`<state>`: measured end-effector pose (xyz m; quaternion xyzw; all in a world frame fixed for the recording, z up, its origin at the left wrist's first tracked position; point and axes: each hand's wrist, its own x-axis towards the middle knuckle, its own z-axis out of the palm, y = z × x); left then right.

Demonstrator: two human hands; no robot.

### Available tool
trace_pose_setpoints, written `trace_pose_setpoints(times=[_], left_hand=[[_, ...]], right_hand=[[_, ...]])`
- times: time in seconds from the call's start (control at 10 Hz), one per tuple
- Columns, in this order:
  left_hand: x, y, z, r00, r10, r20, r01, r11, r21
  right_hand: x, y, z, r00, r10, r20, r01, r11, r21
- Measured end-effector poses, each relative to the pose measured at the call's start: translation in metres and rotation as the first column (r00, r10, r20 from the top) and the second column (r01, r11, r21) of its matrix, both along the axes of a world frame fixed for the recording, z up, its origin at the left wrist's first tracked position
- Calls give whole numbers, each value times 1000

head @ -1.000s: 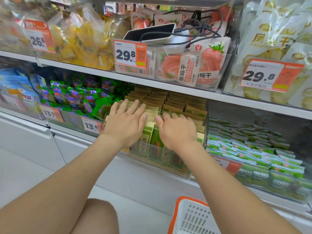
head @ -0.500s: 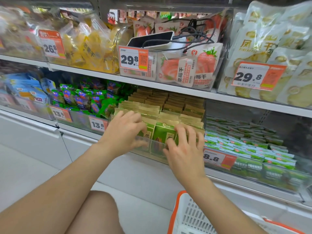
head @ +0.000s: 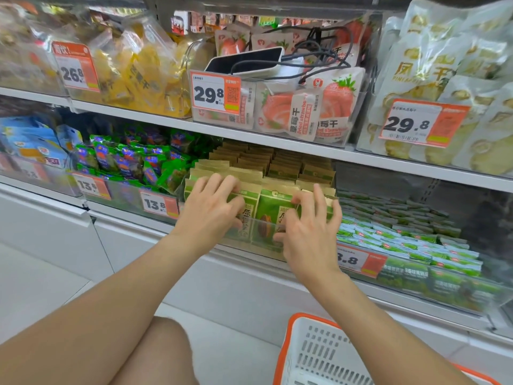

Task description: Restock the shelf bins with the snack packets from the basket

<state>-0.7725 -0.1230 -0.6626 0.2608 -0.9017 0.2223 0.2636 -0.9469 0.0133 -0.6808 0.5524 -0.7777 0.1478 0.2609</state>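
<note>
Hands meet at the centre of the frame, both pressed on the front row of green snack packets (head: pixel 270 209) standing upright in a clear shelf bin (head: pixel 249 240) on the lower shelf. Our left hand (head: pixel 212 209) lies flat with fingers spread over the packet tops on the left of the row; our right hand (head: pixel 308 232) curls its fingers over the packets at the right, thumb low against the bin's clear front. The hands sit near each other but apart, neither lifting a packet free. Rows of tan-topped packets fill the bin behind them. At the bottom right of the frame we see the white and orange basket (head: pixel 313 354); its contents are hidden from us. To do this step well, we judge that we should press evenly, square the faces forward, and keep the front row upright behind the clear lip.
</note>
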Motion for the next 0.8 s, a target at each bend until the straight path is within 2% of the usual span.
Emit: trace_pose_setpoints(times=[0.1,0.4,0.5,0.6,0.7,0.8], left_hand=[[-6,-11,-2,987,94,-127,-88,995,52],[-20,-10,-10,978,200,-52,-192,974,123],[-30,1,-4,978,209,-27,-206,976,65],[-41,15,0,984,177,-16,-175,979,103],[-55,33,10,984,122,-132,-78,951,298],[-75,53,20,921,107,-373,157,776,611]], right_hand=[[-6,-15,5,1000,-15,-8,15,1000,0],[-16,-22,-16,1000,-15,-10,16,994,112],[-12,-25,-9,1000,-26,-13,28,983,180],[-11,-21,7,1000,-2,-28,10,959,285],[-23,-9,25,988,138,63,-150,958,243],[-32,8,45,932,261,252,-251,965,-74]])
